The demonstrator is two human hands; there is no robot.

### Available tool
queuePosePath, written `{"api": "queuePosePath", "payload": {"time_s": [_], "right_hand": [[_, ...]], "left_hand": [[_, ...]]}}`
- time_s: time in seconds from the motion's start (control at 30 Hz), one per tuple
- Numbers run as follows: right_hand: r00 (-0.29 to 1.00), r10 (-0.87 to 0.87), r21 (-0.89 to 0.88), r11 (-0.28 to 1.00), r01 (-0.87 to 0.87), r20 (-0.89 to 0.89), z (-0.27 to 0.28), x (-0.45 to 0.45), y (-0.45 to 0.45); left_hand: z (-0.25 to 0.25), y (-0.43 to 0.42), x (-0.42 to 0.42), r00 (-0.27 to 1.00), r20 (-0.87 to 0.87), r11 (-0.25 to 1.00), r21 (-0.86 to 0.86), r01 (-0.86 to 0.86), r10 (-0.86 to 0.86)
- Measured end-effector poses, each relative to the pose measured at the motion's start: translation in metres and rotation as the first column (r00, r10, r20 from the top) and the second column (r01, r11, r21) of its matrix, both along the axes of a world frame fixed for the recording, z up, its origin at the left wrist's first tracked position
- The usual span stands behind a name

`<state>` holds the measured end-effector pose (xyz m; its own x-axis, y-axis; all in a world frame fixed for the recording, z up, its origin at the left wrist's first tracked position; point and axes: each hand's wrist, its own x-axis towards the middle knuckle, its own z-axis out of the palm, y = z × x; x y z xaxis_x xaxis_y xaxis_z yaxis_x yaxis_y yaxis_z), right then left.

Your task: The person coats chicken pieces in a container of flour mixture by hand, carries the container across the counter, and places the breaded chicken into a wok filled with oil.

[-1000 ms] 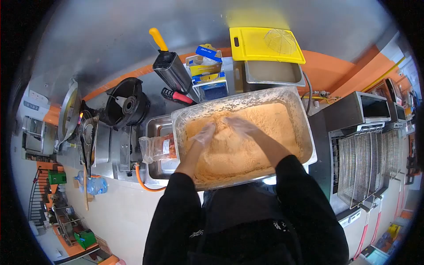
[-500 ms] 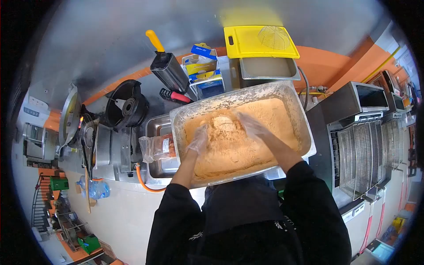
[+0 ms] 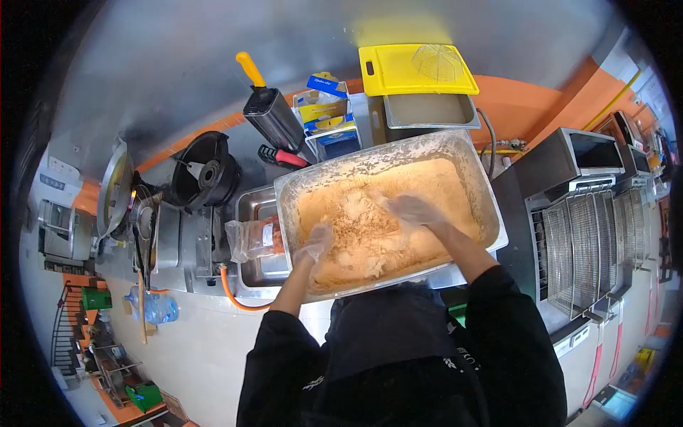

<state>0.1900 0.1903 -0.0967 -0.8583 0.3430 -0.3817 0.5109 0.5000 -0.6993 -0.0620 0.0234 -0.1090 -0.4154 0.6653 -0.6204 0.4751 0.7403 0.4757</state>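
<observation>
A deep metal pan (image 3: 299, 173) is filled with pale orange, flour-like coating powder (image 3: 441, 181). Both hands wear clear plastic gloves and are inside the pan. My left hand (image 3: 318, 240) rests at the left side of the powder, fingers stretched forward and apart. Over the middle right is my right hand (image 3: 414, 211), blurred by motion, its fingers extended toward the left. Between the hands lie lumpy, powder-coated pieces (image 3: 363, 228); what is under the coating cannot be made out.
A steel tray (image 3: 245, 206) with a bagged reddish item (image 3: 268, 236) sits left of the pan. Behind are a knife holder (image 3: 274, 117), boxes (image 3: 331, 121) and a yellow cutting board (image 3: 416, 70) over another pan (image 3: 430, 112). Fryer baskets (image 3: 580, 249) stand right, a burner (image 3: 208, 171) left.
The mound between my hands has broken up, and lumpy pieces now spread toward the pan's near side. Both hands have moved slightly nearer to me.
</observation>
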Motion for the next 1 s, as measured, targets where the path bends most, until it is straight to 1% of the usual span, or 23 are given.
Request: {"api": "queuePosePath", "payload": {"time_s": [0.03, 0.1, 0.13, 0.17, 0.2, 0.23, 0.27, 0.33, 0.4, 0.43, 0.47, 0.5, 0.57, 0.6, 0.67, 0.7, 0.77, 0.83, 0.87, 0.9, 0.93, 0.97, 1.0], "right_hand": [[0.953, 0.045, -0.067, 0.997, -0.026, 0.298, 0.032, 0.006, 0.005], [0.901, 0.033, -0.276, 0.956, 0.097, 0.433, 0.078, 0.014, -0.009], [0.951, -0.067, -0.423, 0.884, 0.196, 0.301, 0.093, 0.016, -0.036], [0.97, -0.115, -0.447, 0.872, 0.203, 0.215, 0.088, 0.01, -0.049], [0.979, -0.16, -0.471, 0.859, 0.201, 0.126, 0.083, 0.004, -0.062], [0.99, -0.125, -0.353, 0.925, 0.14, 0.066, 0.051, -0.013, -0.065], [0.997, -0.082, -0.225, 0.971, 0.082, 0.011, 0.022, -0.024, -0.063], [0.969, -0.202, -0.413, 0.902, 0.127, -0.142, -0.027, -0.032, -0.042], [0.991, -0.009, -0.058, 0.998, 0.002, -0.134, -0.005, -0.015, -0.021], [0.992, 0.071, 0.125, 0.99, -0.058, -0.108, 0.008, -0.007, -0.011], [0.991, -0.043, -0.154, 0.986, 0.062, 0.126, 0.068, 0.0, -0.015], [0.923, -0.087, -0.384, 0.892, 0.24, 0.375, 0.099, 0.002, -0.019], [0.948, -0.058, -0.273, 0.951, 0.148, 0.313, 0.091, 0.003, -0.043], [0.959, -0.039, -0.215, 0.971, 0.103, 0.281, 0.082, 0.002, -0.056], [0.969, -0.223, -0.284, 0.927, 0.244, 0.103, 0.027, -0.015, -0.067], [0.948, -0.318, -0.325, 0.895, 0.306, 0.017, 0.01, -0.019, -0.069], [0.93, -0.367, -0.403, 0.851, 0.337, 0.002, 0.037, -0.014, -0.055], [0.915, -0.379, -0.464, 0.842, 0.277, -0.142, 0.015, 0.001, -0.028], [0.943, -0.268, -0.302, 0.932, 0.201, -0.198, 0.008, 0.019, -0.019], [0.958, -0.159, -0.122, 0.984, 0.133, -0.238, 0.0, 0.037, -0.01], [0.989, 0.015, 0.045, 0.999, -0.009, -0.147, 0.007, 0.046, -0.011], [0.982, 0.182, 0.199, 0.965, -0.169, -0.049, 0.016, 0.054, -0.012], [0.942, 0.336, 0.148, 0.93, -0.335, 0.021, 0.013, 0.057, -0.015]], "left_hand": [[-0.017, -0.013, -0.008, 0.984, -0.056, 0.986, -0.036, 0.165, -0.167], [-0.063, -0.033, -0.008, 0.914, -0.096, 0.916, 0.03, 0.399, -0.395], [-0.083, -0.036, -0.001, 0.891, -0.111, 0.886, 0.107, 0.451, -0.44], [-0.06, -0.033, 0.023, 0.976, 0.127, 0.98, 0.114, 0.165, -0.179], [-0.06, -0.031, 0.026, 0.957, 0.279, 0.991, 0.127, 0.05, -0.084], [-0.061, -0.022, 0.024, 0.907, 0.42, 0.99, 0.128, -0.065, 0.005], [-0.061, -0.01, 0.02, 0.83, 0.551, 0.978, 0.111, -0.178, 0.088], [-0.064, 0.006, 0.013, 0.596, 0.769, 0.922, 0.023, -0.388, 0.232], [-0.073, -0.002, 0.008, 0.837, 0.536, 0.941, 0.214, -0.264, 0.113], [-0.069, -0.005, 0.002, 0.928, 0.37, 0.957, 0.249, -0.15, 0.049], [-0.068, -0.009, -0.001, 0.975, 0.224, 0.974, 0.225, -0.041, -0.01], [-0.07, -0.015, 0.0, 0.987, 0.13, 0.983, 0.165, 0.078, -0.1], [-0.074, -0.023, 0.019, 0.978, 0.076, 0.975, 0.121, 0.184, -0.194], [-0.076, -0.022, 0.03, 0.979, 0.162, 0.985, 0.134, 0.104, -0.126], [-0.063, -0.013, 0.056, 0.907, 0.413, 0.98, 0.135, -0.143, 0.076], [-0.051, -0.006, 0.065, 0.813, 0.551, 0.948, 0.115, -0.296, 0.187], [-0.018, 0.005, 0.07, 0.557, 0.767, 0.834, 0.05, -0.549, 0.32], [-0.005, 0.005, 0.055, 0.556, 0.767, 0.807, 0.085, -0.585, 0.322], [-0.004, 0.001, 0.044, 0.592, 0.741, 0.809, 0.117, -0.577, 0.316], [-0.005, -0.006, 0.032, 0.767, 0.586, 0.897, 0.146, -0.417, 0.261], [-0.007, -0.016, 0.022, 0.902, 0.401, 0.964, 0.132, -0.229, 0.159], [-0.011, -0.026, 0.015, 0.969, 0.247, 0.997, 0.067, -0.028, 0.01], [-0.018, -0.039, 0.013, 0.975, 0.161, 0.988, -0.001, 0.153, -0.151]]}}
